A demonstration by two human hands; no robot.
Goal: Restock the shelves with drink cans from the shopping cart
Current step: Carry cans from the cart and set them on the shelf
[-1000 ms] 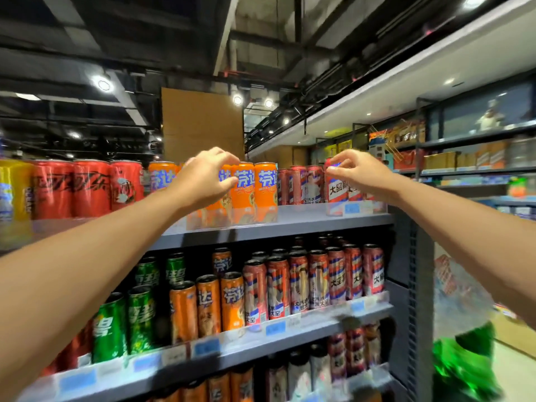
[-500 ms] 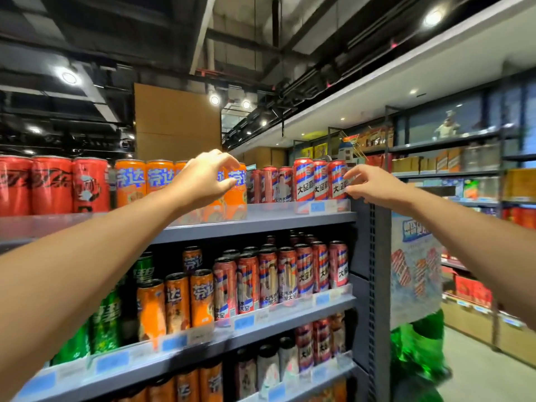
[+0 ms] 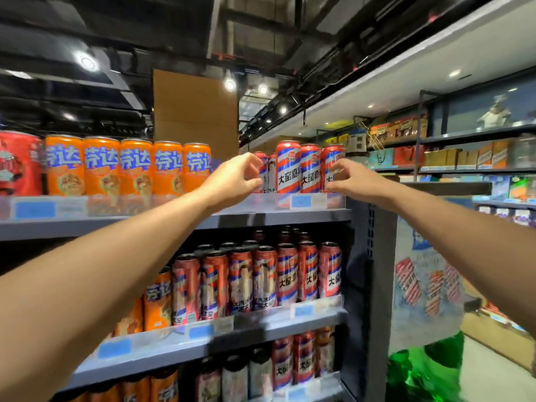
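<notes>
Top shelf (image 3: pixel 290 214) edge: left hand (image 3: pixel 235 178), right hand (image 3: pixel 352 181) flank striped cans (image 3: pixel 300 169).

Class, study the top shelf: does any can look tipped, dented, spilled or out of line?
Nothing stands out. The orange cans and the red-white-and-blue striped cans stand upright in rows on the top shelf. The left hand and right hand hover at the striped cans; whether either touches one is unclear.

Both arms raised, fingers (image 3: pixel 255 169) loosely curled
</notes>
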